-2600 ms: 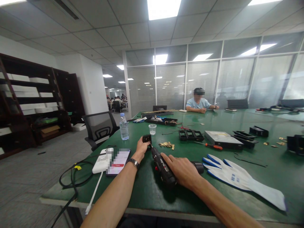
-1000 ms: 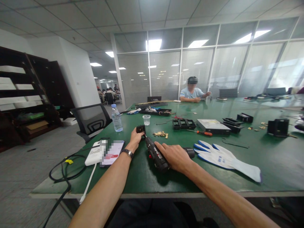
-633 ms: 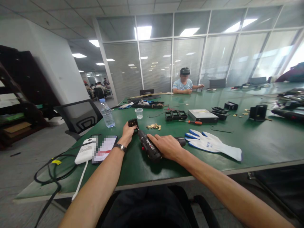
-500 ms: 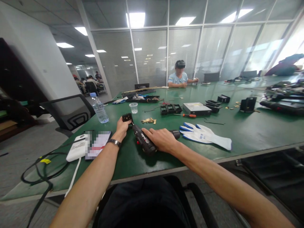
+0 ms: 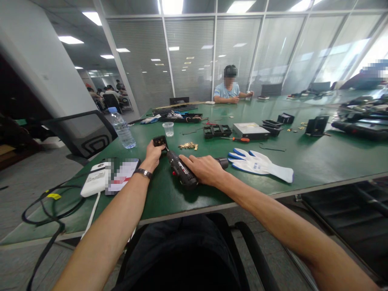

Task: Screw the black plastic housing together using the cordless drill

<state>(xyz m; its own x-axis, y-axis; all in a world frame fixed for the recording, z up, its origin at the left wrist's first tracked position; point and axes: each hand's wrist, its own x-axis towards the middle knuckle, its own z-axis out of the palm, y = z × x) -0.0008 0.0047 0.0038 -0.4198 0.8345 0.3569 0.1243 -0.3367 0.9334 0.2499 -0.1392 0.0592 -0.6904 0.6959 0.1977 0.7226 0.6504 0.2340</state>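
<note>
Grip: left hand (image 5: pixel 153 152) pinches small black part (image 5: pixel 160 141); right hand (image 5: pixel 202 169) wraps electric screwdriver (image 5: pixel 181 173), near surface (image 5: pixel 318 159) front edge. Advice: brace part flat, keep bit square.

The left hand (image 5: pixel 154 154) pinches a small black part (image 5: pixel 159 141) on the green tabletop (image 5: pixel 318 157). The right hand (image 5: pixel 202 169) lies over a black driver (image 5: pixel 181 174) whose tip meets the part. At three o'clock of the driver lies a white glove (image 5: pixel 260 165); at nine o'clock a phone (image 5: pixel 123 176).
</note>
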